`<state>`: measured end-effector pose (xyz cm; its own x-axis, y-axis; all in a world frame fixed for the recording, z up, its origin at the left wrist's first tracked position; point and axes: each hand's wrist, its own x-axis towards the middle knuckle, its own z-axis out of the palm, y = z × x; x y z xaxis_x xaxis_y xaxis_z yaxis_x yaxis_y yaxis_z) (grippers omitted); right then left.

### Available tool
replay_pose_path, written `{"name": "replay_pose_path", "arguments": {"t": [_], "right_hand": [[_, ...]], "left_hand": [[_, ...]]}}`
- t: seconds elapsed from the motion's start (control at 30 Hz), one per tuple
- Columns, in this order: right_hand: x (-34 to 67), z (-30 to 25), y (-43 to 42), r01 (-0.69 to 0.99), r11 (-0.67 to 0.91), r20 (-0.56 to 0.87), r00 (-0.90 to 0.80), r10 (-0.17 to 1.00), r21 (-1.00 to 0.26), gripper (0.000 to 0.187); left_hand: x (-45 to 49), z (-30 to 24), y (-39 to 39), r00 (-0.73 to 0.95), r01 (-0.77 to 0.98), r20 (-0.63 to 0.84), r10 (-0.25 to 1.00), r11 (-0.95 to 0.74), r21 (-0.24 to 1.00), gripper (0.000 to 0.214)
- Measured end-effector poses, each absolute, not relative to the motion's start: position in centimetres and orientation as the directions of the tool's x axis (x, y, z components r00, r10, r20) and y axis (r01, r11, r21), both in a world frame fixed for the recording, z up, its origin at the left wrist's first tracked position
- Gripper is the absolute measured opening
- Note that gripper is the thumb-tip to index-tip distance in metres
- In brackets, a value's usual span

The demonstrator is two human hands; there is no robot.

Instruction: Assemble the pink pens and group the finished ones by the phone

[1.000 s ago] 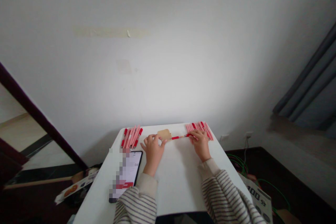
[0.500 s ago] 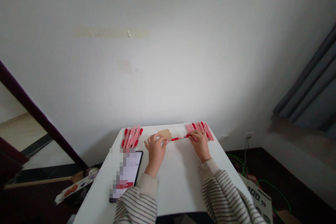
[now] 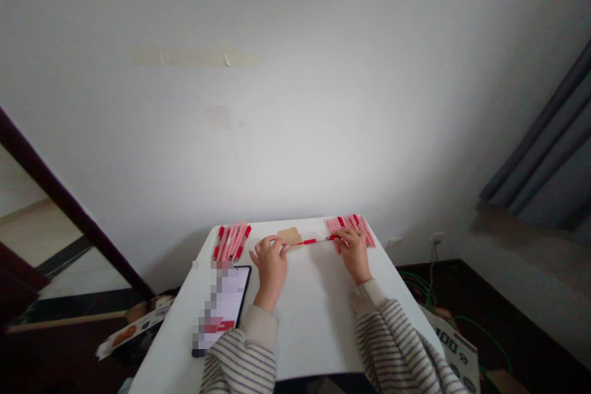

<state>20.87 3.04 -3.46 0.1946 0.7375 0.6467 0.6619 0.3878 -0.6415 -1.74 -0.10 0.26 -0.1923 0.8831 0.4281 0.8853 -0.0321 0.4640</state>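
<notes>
A pen (image 3: 318, 240) with a red grip and a pale barrel lies level between my two hands above the table. My right hand (image 3: 353, 252) is closed on its red right end. Off the pen's left end, a thin, reddish strip (image 3: 296, 244) runs to the fingertips of my left hand (image 3: 271, 261), which pinch it; too small to tell whether it is a refill. Just behind it lies a tan, flat piece (image 3: 289, 236) on the white table (image 3: 314, 320). Next to my right hand is a row of pink and red pens (image 3: 347, 223).
At the far left of the table lies another bunch of pink and red pens (image 3: 231, 241). In front of it rests a phone (image 3: 237, 295) with a lit screen, partly blurred out. A wall (image 3: 295, 104) rises behind the table. Green cables (image 3: 418, 283) lie on the floor at right.
My left hand has shifted a little to the left, away from the pen's red grip, and more of the thin strip shows. My right hand and the pen have moved slightly right.
</notes>
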Motion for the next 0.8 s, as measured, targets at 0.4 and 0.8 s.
{"name": "replay_pose_path", "arguments": {"t": [0.4,0.8], "right_hand": [[20.87,-3.39,3.03,0.617,0.398,0.639,0.232,0.733,-0.680,0.032],[20.71,-3.15,2.94,0.588,0.370,0.597,0.251,0.762,-0.720,0.026]], "left_hand": [[-1.89,0.53,-0.18,-0.270,0.879,0.396,0.878,0.057,0.474,0.025],[-2.21,0.27,0.39,-0.286,0.876,0.382,0.879,0.078,0.477,0.027]]}}
